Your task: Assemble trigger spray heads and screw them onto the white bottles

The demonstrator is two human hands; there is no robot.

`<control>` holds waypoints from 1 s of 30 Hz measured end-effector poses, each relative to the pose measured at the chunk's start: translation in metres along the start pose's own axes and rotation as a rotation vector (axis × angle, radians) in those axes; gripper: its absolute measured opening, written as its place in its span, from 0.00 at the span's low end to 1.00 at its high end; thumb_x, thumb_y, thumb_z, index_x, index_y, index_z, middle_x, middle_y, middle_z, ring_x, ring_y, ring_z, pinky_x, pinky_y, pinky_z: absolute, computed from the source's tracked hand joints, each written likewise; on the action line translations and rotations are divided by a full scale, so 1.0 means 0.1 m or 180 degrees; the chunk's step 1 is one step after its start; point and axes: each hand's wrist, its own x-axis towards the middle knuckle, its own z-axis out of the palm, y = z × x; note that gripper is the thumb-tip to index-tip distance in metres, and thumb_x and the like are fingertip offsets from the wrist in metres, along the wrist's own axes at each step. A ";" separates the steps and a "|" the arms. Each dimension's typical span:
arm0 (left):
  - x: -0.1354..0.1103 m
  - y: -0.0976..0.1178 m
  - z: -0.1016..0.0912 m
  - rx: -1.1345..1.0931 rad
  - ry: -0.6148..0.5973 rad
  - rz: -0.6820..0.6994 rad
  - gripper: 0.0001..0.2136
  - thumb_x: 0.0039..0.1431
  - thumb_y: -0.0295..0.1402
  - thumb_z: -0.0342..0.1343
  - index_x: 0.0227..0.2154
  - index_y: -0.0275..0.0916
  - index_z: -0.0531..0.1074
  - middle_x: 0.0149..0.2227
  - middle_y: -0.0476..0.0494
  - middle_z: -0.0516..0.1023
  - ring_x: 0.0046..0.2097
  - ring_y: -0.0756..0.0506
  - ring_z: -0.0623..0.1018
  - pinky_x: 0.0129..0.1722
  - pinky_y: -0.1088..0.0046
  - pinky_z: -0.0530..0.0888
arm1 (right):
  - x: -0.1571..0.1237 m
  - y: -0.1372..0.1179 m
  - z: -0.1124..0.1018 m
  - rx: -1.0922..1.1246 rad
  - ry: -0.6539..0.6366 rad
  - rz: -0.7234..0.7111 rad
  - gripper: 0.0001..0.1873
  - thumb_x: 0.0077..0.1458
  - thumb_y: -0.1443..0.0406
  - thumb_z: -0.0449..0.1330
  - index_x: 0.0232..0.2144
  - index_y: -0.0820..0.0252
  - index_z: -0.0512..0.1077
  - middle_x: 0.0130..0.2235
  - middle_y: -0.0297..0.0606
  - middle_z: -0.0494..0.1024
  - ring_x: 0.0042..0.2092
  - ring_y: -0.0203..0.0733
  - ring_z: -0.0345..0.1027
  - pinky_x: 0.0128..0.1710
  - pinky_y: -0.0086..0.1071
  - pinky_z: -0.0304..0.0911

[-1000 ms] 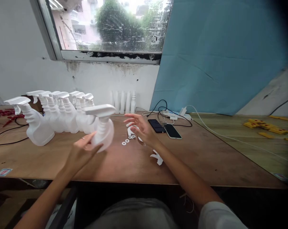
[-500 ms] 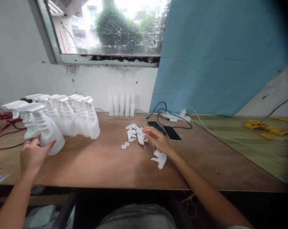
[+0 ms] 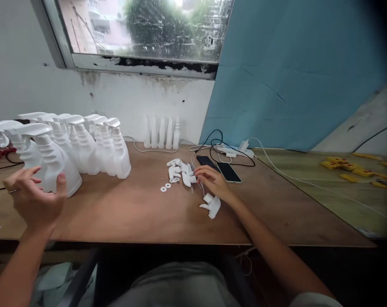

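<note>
My left hand [image 3: 38,198] is open beside the nearest spray bottle [image 3: 60,164], thumb and fingers spread, nothing gripped. That bottle is white, stands upright and has a white trigger head. Several like it form a group on the left of the table. On the other side, my right hand [image 3: 214,181] hovers at a small pile of loose white trigger sprayers [image 3: 187,177] with thin dip tubes. Its fingers are slightly curled and apart, holding nothing that I can see; the undersides are hidden. Below this hand lies a separate trigger sprayer [image 3: 212,207]. White ring washers [image 3: 163,189] lie left of the pile.
Several white bottles without heads [image 3: 162,133] stand against the wall. Two phones, one a black-screened phone [image 3: 229,172], lie behind my right hand near a power strip [image 3: 234,150] and cables. Yellow parts [image 3: 350,168] are on the surface to the right.
My left hand has let go of the nearest spray bottle and drawn back with its fingers opened. The right hand stays by the sprayers. The whole view has shifted slightly.
</note>
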 end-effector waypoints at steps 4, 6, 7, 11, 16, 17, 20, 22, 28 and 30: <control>0.00 0.50 0.21 -0.0168 -0.0312 0.0852 0.12 0.56 0.35 0.56 0.43 0.40 0.68 0.41 0.41 0.75 0.36 0.44 0.75 0.38 0.67 0.73 | 0.03 0.02 -0.01 -0.0120 -0.0077 0.0054 0.11 0.60 0.61 0.54 0.35 0.58 0.75 0.47 0.44 0.71 0.35 0.38 0.70 0.37 0.36 0.69; 0.00 0.81 0.45 -0.0506 -0.1065 0.1157 0.06 0.60 0.35 0.51 0.38 0.41 0.68 0.34 0.46 0.76 0.32 0.47 0.75 0.32 0.72 0.71 | 0.05 0.05 -0.03 -0.0222 -0.0189 0.0040 0.11 0.61 0.62 0.53 0.35 0.58 0.75 0.47 0.44 0.71 0.36 0.38 0.70 0.37 0.36 0.68; 0.01 0.95 0.61 -0.0704 -0.1645 0.1336 0.06 0.61 0.35 0.50 0.39 0.42 0.69 0.33 0.48 0.77 0.31 0.48 0.75 0.31 0.74 0.70 | 0.07 0.08 -0.04 -0.0292 -0.0249 0.0019 0.11 0.61 0.62 0.53 0.35 0.58 0.75 0.46 0.44 0.71 0.38 0.39 0.70 0.37 0.36 0.68; 0.10 1.42 1.47 -0.0949 -0.2922 0.1295 0.10 0.60 0.39 0.50 0.41 0.43 0.70 0.40 0.47 0.77 0.35 0.46 0.76 0.34 0.71 0.70 | 0.13 0.22 -0.08 -0.0497 -0.0464 -0.0074 0.11 0.60 0.63 0.53 0.35 0.59 0.74 0.44 0.44 0.73 0.40 0.41 0.71 0.36 0.34 0.68; 0.26 1.58 2.59 -0.0661 -0.3011 0.0457 0.14 0.55 0.32 0.54 0.46 0.40 0.70 0.54 0.36 0.67 0.51 0.37 0.73 0.45 0.62 0.71 | 0.16 0.37 -0.06 -0.0585 -0.0331 0.0044 0.11 0.61 0.64 0.52 0.35 0.59 0.74 0.40 0.41 0.75 0.36 0.40 0.71 0.39 0.36 0.67; 0.30 1.56 2.75 -0.0583 -0.2971 0.0317 0.16 0.54 0.31 0.54 0.47 0.40 0.70 0.56 0.34 0.64 0.53 0.35 0.71 0.47 0.60 0.71 | 0.15 0.38 -0.06 -0.0621 -0.0249 0.0049 0.10 0.61 0.65 0.52 0.36 0.58 0.73 0.39 0.40 0.75 0.36 0.40 0.71 0.40 0.37 0.66; 0.41 1.48 3.09 -0.0360 -0.2806 -0.0100 0.19 0.54 0.29 0.54 0.50 0.41 0.68 0.60 0.32 0.57 0.57 0.31 0.66 0.49 0.54 0.69 | 0.10 0.38 -0.06 -0.0689 -0.0112 -0.0057 0.10 0.61 0.65 0.52 0.36 0.57 0.73 0.38 0.40 0.76 0.39 0.42 0.71 0.43 0.38 0.65; 0.46 1.44 3.23 -0.0273 -0.2697 -0.0286 0.21 0.53 0.29 0.55 0.52 0.42 0.67 0.62 0.33 0.53 0.60 0.30 0.62 0.51 0.52 0.68 | 0.06 0.36 -0.06 -0.0703 -0.0140 -0.0156 0.09 0.62 0.66 0.52 0.36 0.56 0.73 0.38 0.39 0.76 0.41 0.43 0.71 0.43 0.38 0.65; 0.51 1.47 3.39 -0.0239 -0.2562 -0.0458 0.23 0.49 0.27 0.58 0.50 0.43 0.67 0.64 0.35 0.50 0.61 0.29 0.59 0.53 0.49 0.65 | 0.03 0.25 -0.04 -0.0829 -0.0368 -0.0443 0.09 0.63 0.69 0.51 0.38 0.55 0.71 0.39 0.39 0.77 0.42 0.42 0.70 0.45 0.39 0.63; 0.46 1.54 3.37 -0.0232 -0.2449 -0.0484 0.20 0.51 0.26 0.56 0.49 0.42 0.67 0.62 0.33 0.52 0.60 0.30 0.60 0.52 0.50 0.66 | 0.02 0.24 -0.03 -0.0872 -0.0418 -0.0498 0.09 0.63 0.69 0.51 0.38 0.55 0.71 0.39 0.39 0.77 0.42 0.43 0.70 0.45 0.39 0.62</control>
